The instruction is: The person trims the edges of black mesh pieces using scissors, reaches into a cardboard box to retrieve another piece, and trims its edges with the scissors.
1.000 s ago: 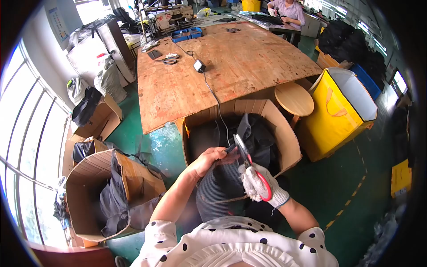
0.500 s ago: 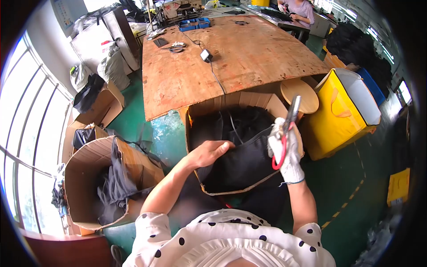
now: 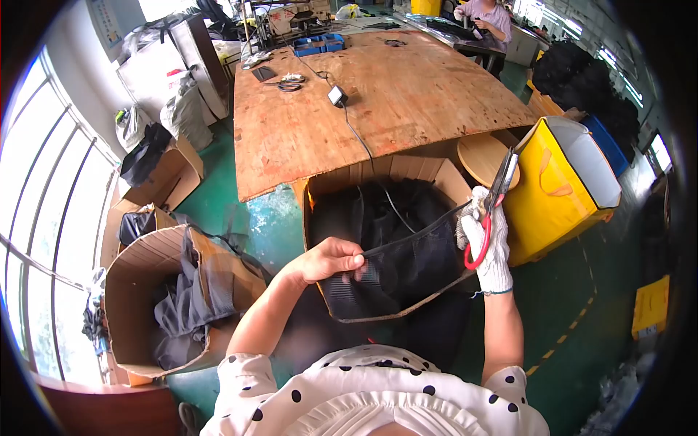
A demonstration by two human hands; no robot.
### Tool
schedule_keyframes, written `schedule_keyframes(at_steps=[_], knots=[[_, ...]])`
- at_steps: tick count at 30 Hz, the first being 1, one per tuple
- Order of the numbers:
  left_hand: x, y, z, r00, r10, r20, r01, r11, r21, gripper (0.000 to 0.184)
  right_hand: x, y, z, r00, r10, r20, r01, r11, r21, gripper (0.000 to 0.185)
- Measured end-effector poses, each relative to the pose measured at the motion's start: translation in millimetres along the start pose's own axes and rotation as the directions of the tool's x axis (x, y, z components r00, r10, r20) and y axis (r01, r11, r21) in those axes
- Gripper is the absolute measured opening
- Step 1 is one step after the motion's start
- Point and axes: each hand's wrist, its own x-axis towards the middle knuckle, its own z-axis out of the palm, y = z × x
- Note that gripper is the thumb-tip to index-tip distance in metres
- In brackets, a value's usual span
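Observation:
Black mesh fabric (image 3: 392, 272) is stretched by its upper edge between my two hands, over a cardboard box (image 3: 454, 178) that holds more dark fabric. My bare left hand (image 3: 331, 260) pinches the edge at its left end. My right hand (image 3: 486, 236), in a white glove, grips the far end of the edge and also holds scissors (image 3: 502, 178) with red handles, their blades pointing up and away from the fabric. A grey cable runs from the table down into the box, passing behind the fabric edge.
Beyond the box stands a wooden table (image 3: 378, 94) with a small device (image 3: 337, 96) and blue bins (image 3: 320, 45). A round stool (image 3: 487, 163) and yellow bag (image 3: 545, 189) are right. Another cardboard box (image 3: 138, 291) stands left. A person (image 3: 487, 22) works at the back.
The fabric edge, earlier bunched between both hands, is now spread wide. My right hand has moved right with the scissors. The left hand now pinches the edge after lying looser over the fabric.

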Motion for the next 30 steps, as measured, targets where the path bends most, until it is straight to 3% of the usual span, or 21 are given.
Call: schedule_keyframes(at_steps=[1,2,3,5,6,8,9,11,13,14,16,18,20,22,23,25,26,27,29,30], knots=[[0,0,-3,0.989,0.04,0.144,0.005,0.955,-0.295,0.023,1,5,1,0.998,-0.064,-0.005,0.064,0.998,-0.021,0.018],[3,-2,1,0.983,0.142,0.116,-0.095,0.937,-0.337,0.025,3,10,3,0.992,-0.128,-0.01,0.128,0.991,-0.042,0.015],[2,-2,3,0.983,0.142,0.116,-0.097,0.938,-0.333,0.025,5,13,2,0.991,-0.131,-0.012,0.131,0.991,-0.039,0.015],[-1,8,10,0.994,0.052,0.097,0.004,0.864,-0.503,0.034,10,18,-1,0.992,0.035,0.121,-0.063,0.968,0.244,0.008],[4,-4,3,0.975,0.073,0.21,0.052,0.843,-0.535,0.042,20,34,-5,0.984,0.033,0.176,-0.107,0.899,0.425,0.006],[6,-8,18,0.979,0.095,0.18,0.041,0.773,-0.633,0.041,39,61,-11,0.958,0.031,0.286,-0.235,0.654,0.719,0.02],[7,-10,24,0.983,0.115,0.141,0.023,0.692,-0.722,0.04,43,69,-16,0.967,0.077,0.241,-0.234,0.632,0.739,0.019],[12,-18,19,0.979,0.131,0.156,0.027,0.674,-0.738,0.038,48,75,-26,0.971,0.125,0.205,-0.24,0.548,0.802,0.016],[15,-19,14,0.986,0.148,0.071,-0.047,0.669,-0.742,0.037,46,76,-52,0.929,-0.021,0.37,-0.353,0.254,0.901,0.014],[16,-19,11,0.986,0.15,0.066,-0.052,0.669,-0.742,0.037,40,74,-65,0.887,-0.101,0.45,-0.441,0.104,0.892,0.015],[22,-15,1,0.988,0.145,-0.044,-0.132,0.684,-0.718,0.028,15,74,-85,0.92,-0.065,0.386,-0.389,-0.257,0.885,0.021],[26,-7,-5,0.984,0.177,-0.027,-0.152,0.743,-0.652,0.038,-15,60,-88,0.951,0.014,0.307,-0.296,-0.228,0.928,0.021],[33,-4,-7,0.974,0.228,0.011,-0.184,0.813,-0.553,0.052,-45,44,-71,0.924,0.111,0.365,-0.338,-0.206,0.918,0.022],[36,12,-2,0.977,0.211,0.035,-0.165,0.85,-0.5,0.05,-63,33,-45,0.76,0.133,0.636,-0.578,-0.309,0.755,0.013],[37,20,1,0.98,0.191,0.048,-0.15,0.883,-0.444,0.049,-74,23,-28,0.63,0.056,0.774,-0.686,-0.428,0.589,0.011],[40,26,4,0.975,0.204,0.087,-0.152,0.9,-0.408,0.047,-81,-10,-16,0.43,0.372,0.823,-0.731,-0.392,0.559,0.006],[41,29,6,0.97,0.214,0.118,-0.157,0.915,-0.371,0.046,-87,1,2,0.358,0.542,0.761,-0.891,-0.047,0.452,0.014],[41,31,8,0.969,0.217,0.12,-0.159,0.916,-0.369,0.046,-90,9,-3,0.443,0.407,0.799,-0.832,0.518,0.197,0.035],[39,32,14,0.984,0.174,0.035,-0.149,0.916,-0.371,0.04,-94,2,2,0.498,0.343,0.796,-0.674,0.731,0.107,0.046],[39,29,13,0.984,0.174,0.035,-0.149,0.917,-0.369,0.04,-94,5,3,0.497,0.341,0.798,-0.674,0.731,0.107,0.046]])
